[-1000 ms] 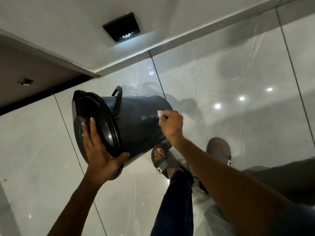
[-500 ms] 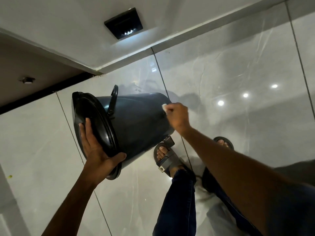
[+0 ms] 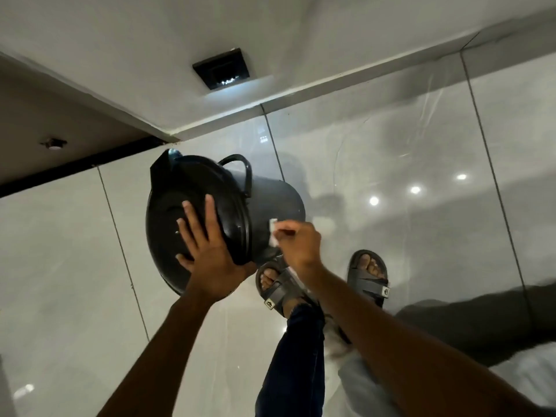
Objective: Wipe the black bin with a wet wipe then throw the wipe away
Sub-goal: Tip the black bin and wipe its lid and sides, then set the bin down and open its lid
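Glossy tile floor (image 3: 75,266) | left hand (image 3: 207,254) splayed on bin (image 3: 270,203) lid | right hand (image 3: 298,245) pinching wipe (image 3: 273,231)

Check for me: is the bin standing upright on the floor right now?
No, the black bin is tipped on its side, with the left hand flat on its lid.

Bin rotated, wipe moved toward lid end

Black bin (image 3: 270,206) turned since the earlier frames, lid (image 3: 192,224) now presented more squarely to the camera and carry handle (image 3: 245,171) swung to the top. Left hand (image 3: 207,251) shifted from the lid's lower edge to flat across the lid face, fingers spread. Right hand (image 3: 296,245) with wet wipe (image 3: 273,233) relocated from the bin's base end to the side wall just beside the lid rim.
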